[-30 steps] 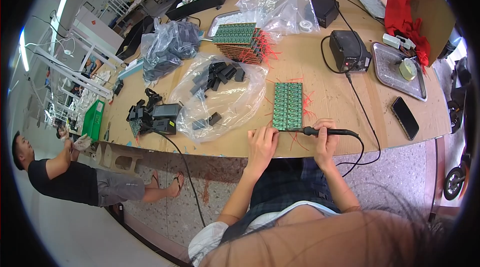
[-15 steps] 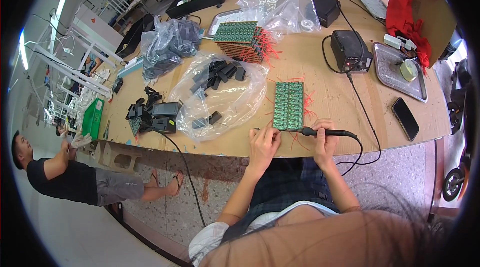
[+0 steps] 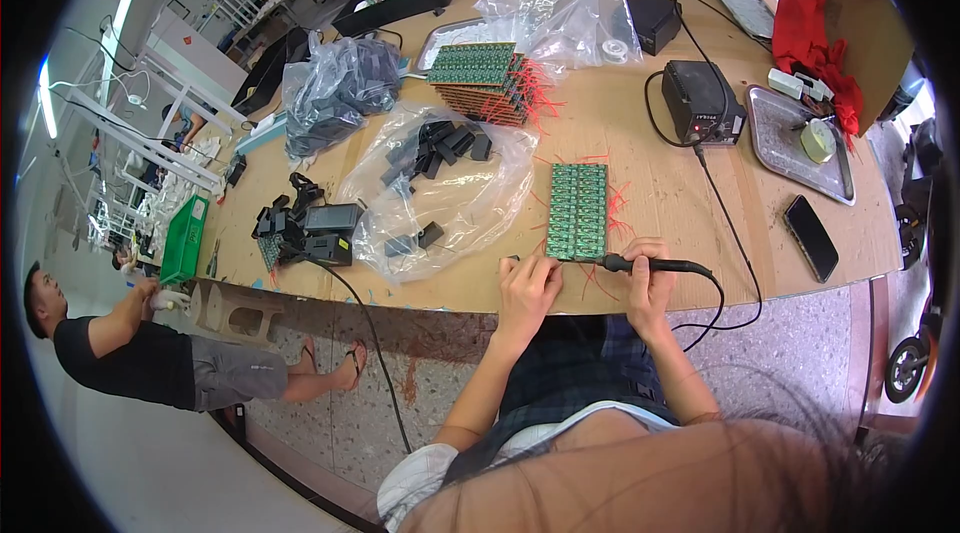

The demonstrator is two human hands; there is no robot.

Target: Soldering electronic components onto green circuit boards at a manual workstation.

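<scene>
As before, right hand (image 3: 648, 285) gripping soldering iron (image 3: 655, 264), left hand (image 3: 527, 288) unmoved

A wooden table (image 3: 640, 148) loaded with electronics parts

On the table lay a green circuit board panel (image 3: 578, 210) near the front edge, a stack of boards with red wires (image 3: 487, 81) farther back, clear bags of black parts (image 3: 440, 183), a dark bag (image 3: 335, 93), a black soldering station (image 3: 703, 101), a metal tray (image 3: 800, 145), a phone (image 3: 811, 237) and black adapters (image 3: 305, 231) at the left.
</scene>
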